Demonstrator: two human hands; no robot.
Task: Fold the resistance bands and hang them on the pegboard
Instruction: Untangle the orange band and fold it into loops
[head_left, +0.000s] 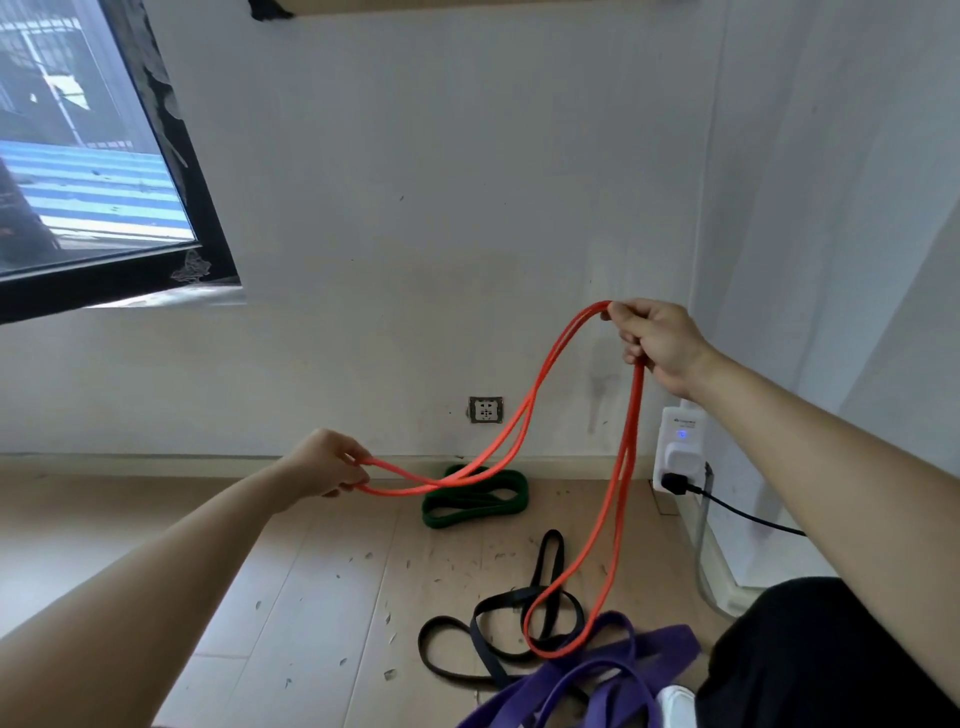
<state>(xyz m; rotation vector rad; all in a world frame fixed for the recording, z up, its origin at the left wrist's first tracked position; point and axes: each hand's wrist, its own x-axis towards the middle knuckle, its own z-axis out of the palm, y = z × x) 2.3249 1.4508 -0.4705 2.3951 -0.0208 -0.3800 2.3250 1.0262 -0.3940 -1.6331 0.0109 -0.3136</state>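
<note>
While the right hand (657, 340) grips the orange band (524, 415) and the left hand (327, 462) fingers pinch its other end, folding is underway; next, bring both ends together.

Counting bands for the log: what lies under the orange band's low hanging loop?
Under the loop of the orange band lie a black band and a purple band on the floor. Where the purple band ends is hidden: it leaves the frame.

Orange band (540, 384); green band (475, 499); black band (498, 623); purple band (597, 670).
</note>
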